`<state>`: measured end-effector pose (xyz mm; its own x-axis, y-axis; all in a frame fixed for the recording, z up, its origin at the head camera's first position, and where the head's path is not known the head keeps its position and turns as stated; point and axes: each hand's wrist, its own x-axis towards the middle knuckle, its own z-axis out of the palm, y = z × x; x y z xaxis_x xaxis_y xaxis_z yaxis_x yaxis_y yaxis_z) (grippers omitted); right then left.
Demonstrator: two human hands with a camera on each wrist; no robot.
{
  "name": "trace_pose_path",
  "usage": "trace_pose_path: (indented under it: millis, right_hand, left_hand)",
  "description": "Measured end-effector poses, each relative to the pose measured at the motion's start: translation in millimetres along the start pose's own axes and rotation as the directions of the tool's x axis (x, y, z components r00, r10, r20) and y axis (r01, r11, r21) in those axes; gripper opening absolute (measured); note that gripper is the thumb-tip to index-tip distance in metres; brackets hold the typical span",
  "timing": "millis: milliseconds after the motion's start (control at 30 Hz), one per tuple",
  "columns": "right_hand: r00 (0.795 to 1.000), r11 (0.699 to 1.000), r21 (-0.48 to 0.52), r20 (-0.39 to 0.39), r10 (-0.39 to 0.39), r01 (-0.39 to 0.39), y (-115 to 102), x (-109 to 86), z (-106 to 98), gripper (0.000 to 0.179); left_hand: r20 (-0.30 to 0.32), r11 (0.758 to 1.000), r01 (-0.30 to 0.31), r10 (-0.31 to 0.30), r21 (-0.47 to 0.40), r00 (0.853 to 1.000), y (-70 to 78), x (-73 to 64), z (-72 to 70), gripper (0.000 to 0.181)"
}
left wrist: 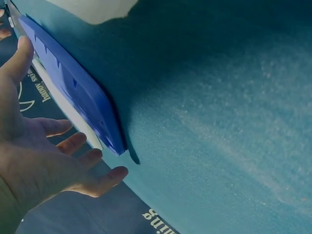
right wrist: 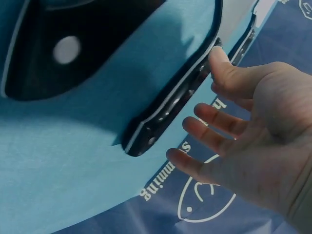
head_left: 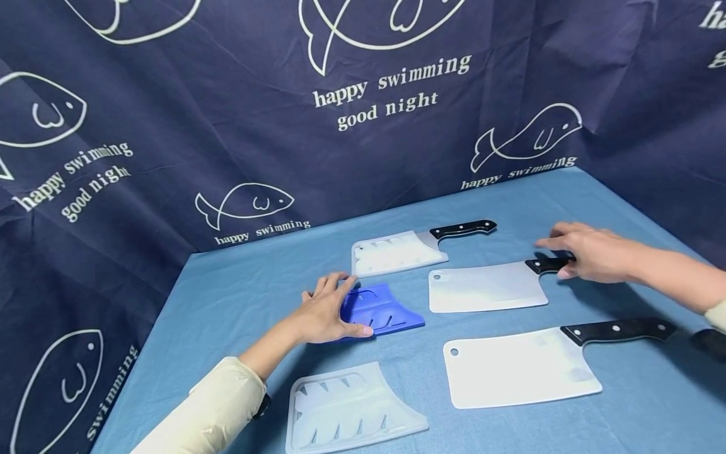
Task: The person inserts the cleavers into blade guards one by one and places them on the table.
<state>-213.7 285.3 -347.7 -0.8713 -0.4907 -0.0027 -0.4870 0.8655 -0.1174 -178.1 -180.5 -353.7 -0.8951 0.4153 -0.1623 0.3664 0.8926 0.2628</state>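
My left hand [head_left: 322, 314] spreads over the closed end of a blue cleaver sheath [head_left: 382, 310]. Its thumb lies at the near edge, the fingers at the far side. In the left wrist view the blue sheath [left wrist: 73, 83] shows beside the spread fingers. My right hand [head_left: 601, 252] hovers around the black handle of the middle cleaver [head_left: 488, 288], whose bare blade points left. In the right wrist view the thumb tip is right at the handle [right wrist: 170, 105], and the other fingers are loosely extended beyond it.
At the back lies a cleaver [head_left: 464, 228] with its blade in a translucent white sheath [head_left: 397, 252]. Nearer are a larger bare cleaver [head_left: 522, 369] and, left of it, a separate translucent sheath [head_left: 351, 410]. Behind the blue tablecloth [head_left: 227, 302] hangs a dark blue fish-print curtain [head_left: 391, 157].
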Motion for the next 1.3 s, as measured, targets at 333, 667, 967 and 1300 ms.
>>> trace_pose_path:
  millis: [333,667,967,1300]
  right_hand:
    - [1.000,1.000,-0.009,-0.014,-0.024,0.024,6.3,-6.1,9.9,0.050]
    - [0.995,0.998,-0.017,-0.087,-0.057,0.056,7.4,-8.8,14.6,0.043]
    - [0.979,0.994,-0.029,-0.175,-0.107,0.103,9.5,-13.3,20.3,0.040]
    - [0.961,0.990,-0.051,-0.237,-0.141,0.133,11.3,-17.8,28.6,0.044]
  left_hand:
    - [0.025,0.999,-0.005,0.004,0.037,1.000,1.1,-0.6,4.3,0.109]
    - [0.036,0.997,-0.013,0.010,0.079,0.999,2.5,0.0,4.7,0.112]
    - [0.046,0.997,-0.030,0.027,0.065,0.999,1.4,-0.7,4.1,0.108]
    - [0.026,0.999,-0.026,0.025,0.037,0.999,2.0,0.0,6.0,0.105]
